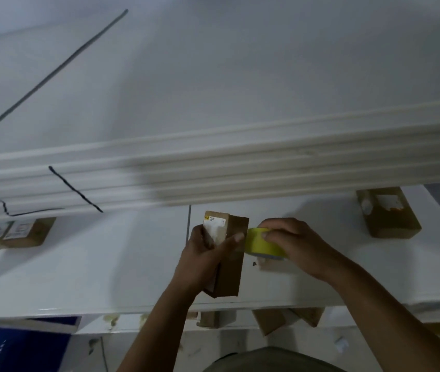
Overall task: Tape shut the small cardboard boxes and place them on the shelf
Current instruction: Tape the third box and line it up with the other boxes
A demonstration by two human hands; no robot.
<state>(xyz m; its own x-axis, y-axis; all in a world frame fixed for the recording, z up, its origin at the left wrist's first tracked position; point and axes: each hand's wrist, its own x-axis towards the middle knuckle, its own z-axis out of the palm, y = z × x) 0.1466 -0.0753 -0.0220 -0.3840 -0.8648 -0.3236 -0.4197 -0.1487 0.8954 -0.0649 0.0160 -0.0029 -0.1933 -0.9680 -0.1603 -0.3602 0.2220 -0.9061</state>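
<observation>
My left hand [202, 260] grips a small brown cardboard box [229, 267] with a white label on its top end, holding it upright over the white shelf board [79, 264]. My right hand [291, 242] holds a yellow tape roll [260, 244] against the box's right side. The thumb of my left hand lies across the box near the tape. Another labelled box [389, 213] stands on the shelf at the right, and two more boxes [16, 233] sit at the left.
A white shelf [213, 167] runs across above the boxes, with black cables [75, 189] hanging over its edge. Several cardboard boxes [275, 322] lie on a lower level under the board. A blue crate [12, 347] is at the bottom left.
</observation>
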